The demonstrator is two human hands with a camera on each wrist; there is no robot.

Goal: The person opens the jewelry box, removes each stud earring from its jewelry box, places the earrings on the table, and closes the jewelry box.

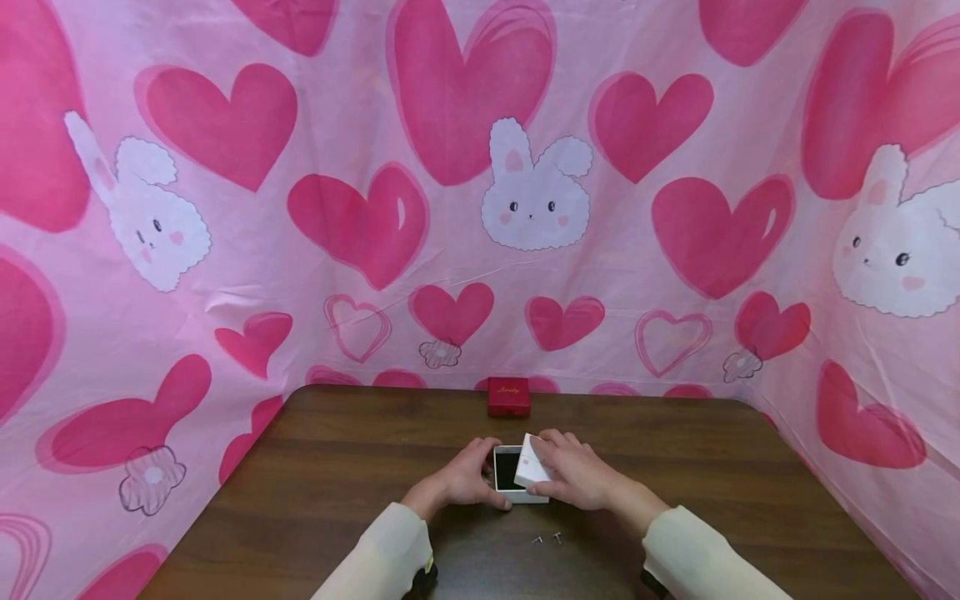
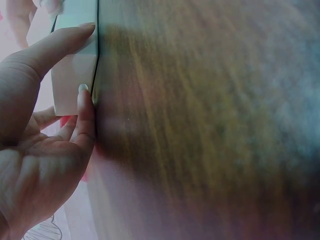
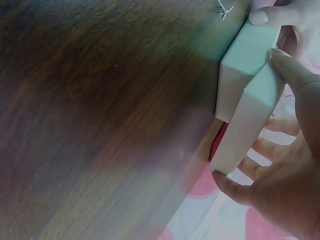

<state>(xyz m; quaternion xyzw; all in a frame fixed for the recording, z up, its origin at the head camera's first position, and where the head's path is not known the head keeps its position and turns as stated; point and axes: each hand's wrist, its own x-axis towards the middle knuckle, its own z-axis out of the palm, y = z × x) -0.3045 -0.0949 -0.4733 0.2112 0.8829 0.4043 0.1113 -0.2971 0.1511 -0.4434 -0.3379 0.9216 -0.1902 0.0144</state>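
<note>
— What is happening with the box [image 1: 516, 476]?
— It is sitting near the table's [image 1: 315, 467] front. The left hand [image 1: 459, 481] is gripping it; the right hand [image 1: 573, 469] is pinching the lid [image 1: 534, 462], tilted above it.
— Next?
— I think lining the lid up.

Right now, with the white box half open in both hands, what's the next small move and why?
Probably lift the lid fully clear with the right hand and set it beside the box. It sits tilted over the white box, covering part of the dark inside, while the left hand steadies the base. Two small earrings lie on the table nearby.
</note>
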